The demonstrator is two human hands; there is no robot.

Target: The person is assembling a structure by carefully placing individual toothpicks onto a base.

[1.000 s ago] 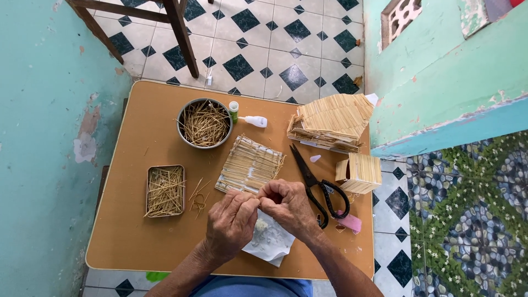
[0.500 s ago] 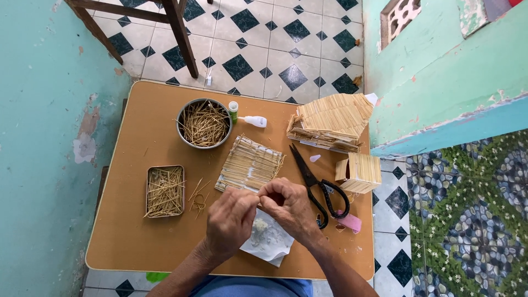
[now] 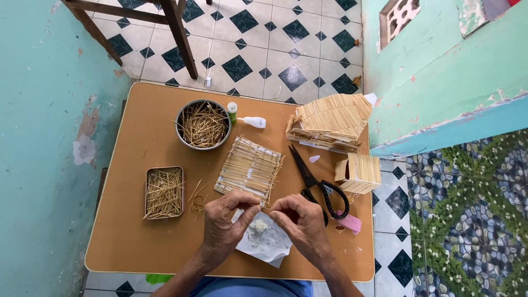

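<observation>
Between both pinched hands, left hand [image 3: 224,223] and right hand [image 3: 301,221], a thin stick [image 3: 265,207] looks light and brittle; hold its ends gently, just below the stick mat [image 3: 248,168].

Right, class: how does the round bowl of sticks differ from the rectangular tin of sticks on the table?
The round bowl is circular, deep and grey metal; the rectangular tin is shallow with straight sides. The bowl stands at the table's far side beside a small glue bottle; the tin lies nearer the left hand. Both hold thin pale sticks.
</observation>
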